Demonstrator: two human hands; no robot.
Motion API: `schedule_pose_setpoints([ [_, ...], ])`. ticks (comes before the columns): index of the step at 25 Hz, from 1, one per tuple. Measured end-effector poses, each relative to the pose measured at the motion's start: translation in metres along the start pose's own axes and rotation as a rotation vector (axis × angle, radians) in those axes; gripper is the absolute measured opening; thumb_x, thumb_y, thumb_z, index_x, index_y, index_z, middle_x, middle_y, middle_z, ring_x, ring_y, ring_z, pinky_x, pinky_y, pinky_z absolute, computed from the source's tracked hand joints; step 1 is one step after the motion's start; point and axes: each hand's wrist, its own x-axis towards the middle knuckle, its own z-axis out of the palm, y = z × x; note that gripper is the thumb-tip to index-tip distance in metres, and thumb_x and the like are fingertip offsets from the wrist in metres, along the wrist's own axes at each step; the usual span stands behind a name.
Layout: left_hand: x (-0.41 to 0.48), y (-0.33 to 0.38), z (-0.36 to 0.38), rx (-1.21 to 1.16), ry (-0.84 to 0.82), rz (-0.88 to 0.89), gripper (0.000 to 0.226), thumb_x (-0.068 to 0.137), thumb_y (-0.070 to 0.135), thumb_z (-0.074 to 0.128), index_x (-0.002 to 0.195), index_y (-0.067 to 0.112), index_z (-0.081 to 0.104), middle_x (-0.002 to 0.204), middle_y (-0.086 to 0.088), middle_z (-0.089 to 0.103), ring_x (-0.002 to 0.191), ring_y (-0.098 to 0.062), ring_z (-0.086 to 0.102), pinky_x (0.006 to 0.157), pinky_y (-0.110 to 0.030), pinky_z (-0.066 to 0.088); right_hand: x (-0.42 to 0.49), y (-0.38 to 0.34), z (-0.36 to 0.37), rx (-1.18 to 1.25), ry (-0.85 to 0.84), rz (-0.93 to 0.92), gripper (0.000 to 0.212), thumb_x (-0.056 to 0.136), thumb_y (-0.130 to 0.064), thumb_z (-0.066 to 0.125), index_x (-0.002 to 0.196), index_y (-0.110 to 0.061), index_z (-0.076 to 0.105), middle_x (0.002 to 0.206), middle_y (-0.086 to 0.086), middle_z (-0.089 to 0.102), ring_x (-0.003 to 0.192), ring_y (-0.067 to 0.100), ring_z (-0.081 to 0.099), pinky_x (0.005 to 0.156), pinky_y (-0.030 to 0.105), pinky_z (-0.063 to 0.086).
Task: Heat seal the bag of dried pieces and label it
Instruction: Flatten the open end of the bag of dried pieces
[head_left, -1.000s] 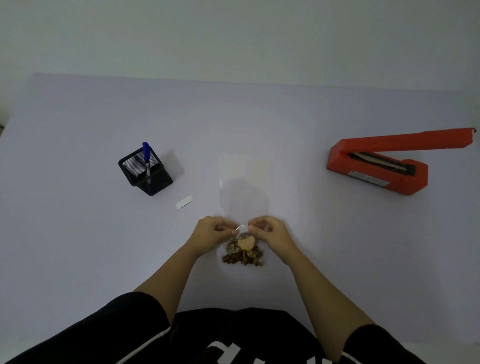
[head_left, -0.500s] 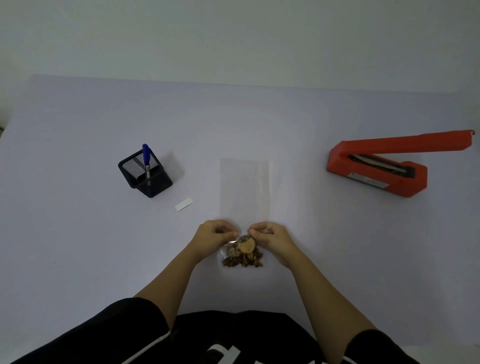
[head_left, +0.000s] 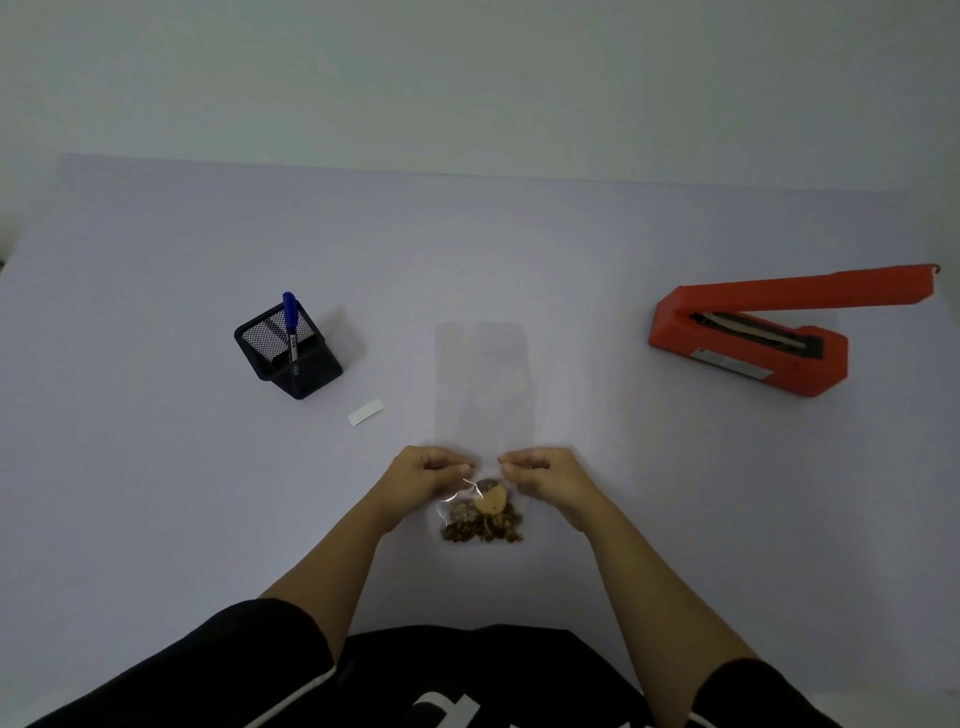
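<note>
A long clear plastic bag lies flat on the table, its empty upper part stretching away from me. Brown dried pieces fill its near end. My left hand and my right hand rest on the bag's two side edges just above the pieces, fingers curled and pinching the film. An orange heat sealer stands at the right with its arm raised. A small white label lies left of the bag.
A black mesh pen holder with a blue marker stands at the left, behind the label. The table's far edge meets a pale wall.
The bag's upper part, folded and crumpled a second ago, now lies flat and fully stretched out. My hands have moved slightly apart along the bag's sides.
</note>
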Motion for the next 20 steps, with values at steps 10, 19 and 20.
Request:
schedule_pose_setpoints([
  [10, -0.007, -0.009, -0.001, 0.225, 0.172, 0.118, 0.014, 0.078, 0.026, 0.072, 0.092, 0.023, 0.07, 0.081, 0.0, 0.07, 0.079, -0.013, 0.063, 0.072, -0.02, 0.047, -0.007, 0.007, -0.011, -0.135, 0.031, -0.184, 0.034, 0.074, -0.011, 0.076, 0.104, -0.02, 0.065, 0.091, 0.003, 0.066, 0.086, 0.018, 0.064, 0.075, 0.018, 0.053],
  [19, 0.001, -0.008, 0.027, 0.416, 0.428, 0.152, 0.072, 0.076, 0.018, 0.074, 0.134, 0.014, 0.032, 0.097, -0.005, 0.052, 0.087, -0.017, 0.054, 0.074, -0.02, 0.043, -0.013, 0.009, 0.006, -0.467, 0.23, -0.339, 0.025, 0.077, -0.008, 0.066, 0.093, -0.022, 0.053, 0.091, 0.001, 0.055, 0.074, 0.013, 0.057, 0.067, 0.027, 0.048],
  [20, 0.002, -0.008, 0.029, 0.522, 0.439, 0.181, 0.062, 0.076, 0.019, 0.073, 0.128, 0.012, 0.04, 0.105, -0.006, 0.049, 0.094, -0.019, 0.051, 0.078, -0.022, 0.042, -0.011, 0.009, 0.009, -0.542, 0.254, -0.354, 0.016, 0.078, -0.013, 0.065, 0.089, -0.022, 0.059, 0.092, 0.0, 0.054, 0.08, 0.013, 0.056, 0.07, 0.028, 0.046],
])
